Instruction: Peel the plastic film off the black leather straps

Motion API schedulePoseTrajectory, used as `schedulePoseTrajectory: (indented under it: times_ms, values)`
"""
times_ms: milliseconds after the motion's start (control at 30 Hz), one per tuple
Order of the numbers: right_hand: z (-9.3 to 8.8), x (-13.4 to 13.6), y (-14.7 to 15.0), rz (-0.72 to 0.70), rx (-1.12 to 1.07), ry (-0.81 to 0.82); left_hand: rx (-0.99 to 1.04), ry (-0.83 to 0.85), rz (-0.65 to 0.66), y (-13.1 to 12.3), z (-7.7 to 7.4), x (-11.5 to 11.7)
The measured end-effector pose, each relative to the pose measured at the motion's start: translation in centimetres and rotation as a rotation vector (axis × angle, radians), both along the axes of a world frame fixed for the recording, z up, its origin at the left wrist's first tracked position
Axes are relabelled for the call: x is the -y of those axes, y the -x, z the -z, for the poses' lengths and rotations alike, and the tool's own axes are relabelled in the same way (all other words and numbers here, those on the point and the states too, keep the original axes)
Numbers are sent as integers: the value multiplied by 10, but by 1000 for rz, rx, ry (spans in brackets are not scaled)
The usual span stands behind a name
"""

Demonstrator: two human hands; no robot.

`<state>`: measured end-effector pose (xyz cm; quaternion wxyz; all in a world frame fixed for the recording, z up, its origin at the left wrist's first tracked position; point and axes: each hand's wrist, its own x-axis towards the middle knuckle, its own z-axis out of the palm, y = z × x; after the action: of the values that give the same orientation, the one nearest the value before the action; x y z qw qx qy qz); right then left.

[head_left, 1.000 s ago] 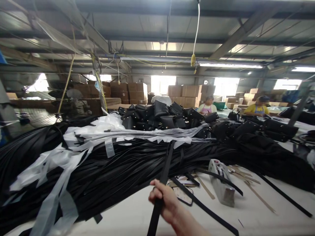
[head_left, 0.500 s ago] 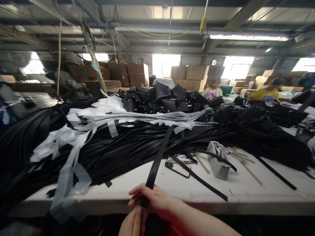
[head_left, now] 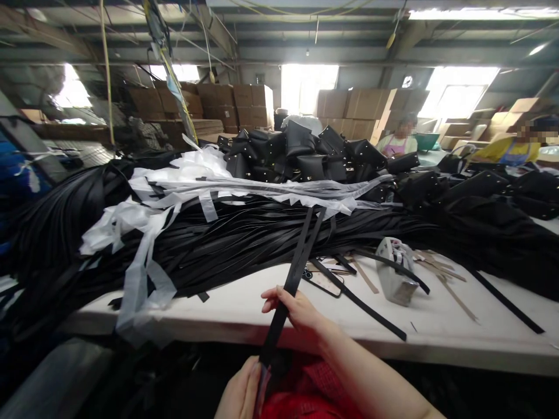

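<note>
- Right hand (head_left: 301, 311) is loosely curling round the black strap (head_left: 292, 279)
- Left hand (head_left: 240, 391) is pinching its lower end
- The black strap is probably handling light, floppy and slick; its flat faces suit gripping

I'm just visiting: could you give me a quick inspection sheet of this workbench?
Surface: white table, back half buried.
Job's things: one black strap, far end lying on a pile of black straps.
Clutter: white strips, phone, small grey box, heaped black bags.
Hands: right hand pinches the strap midway; left hand grips it lower.
Cables: yellow cords hang overhead.
Surroundings: stacked cardboard boxes; person in yellow and person in pink beyond.
</note>
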<state>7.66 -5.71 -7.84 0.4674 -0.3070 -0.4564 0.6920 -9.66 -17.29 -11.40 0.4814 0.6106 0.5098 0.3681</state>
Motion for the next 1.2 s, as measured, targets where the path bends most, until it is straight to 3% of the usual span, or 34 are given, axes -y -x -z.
schedulePoseTrajectory:
  times_ms: [133, 333, 400, 500, 600, 733, 867, 1033, 1100, 1200]
  values:
    - [1, 13, 2, -124, 39, -34, 37, 58, -46, -11, -13, -9]
    - [-1, 39, 18, -268, 98, -126, 29, -81, -51, -20, -26, -27]
    - [-3, 37, 17, -248, 76, -47, 15, -72, -47, -21, -28, -26]
    - [-9, 20, 6, -43, -81, 170, -1, 15, -2, -21, -24, -18]
    - [-14, 0, -7, 128, -92, 175, 27, 97, 39, -18, -16, -11]
    - [-20, -14, -14, 69, 98, -23, 85, 110, 11, -17, -16, -14]
    - [-25, -8, -3, 5, 144, -130, 104, 60, 20, -23, -38, -30]
    - [-29, 15, 22, -177, 85, 36, 143, -27, -76, -30, -61, -51]
    - [-35, 14, 23, -172, 66, 52, 165, -19, -93, -33, -58, -51]
    - [-53, -7, 9, 37, -61, 37, 148, -21, -72, -36, -39, -42]
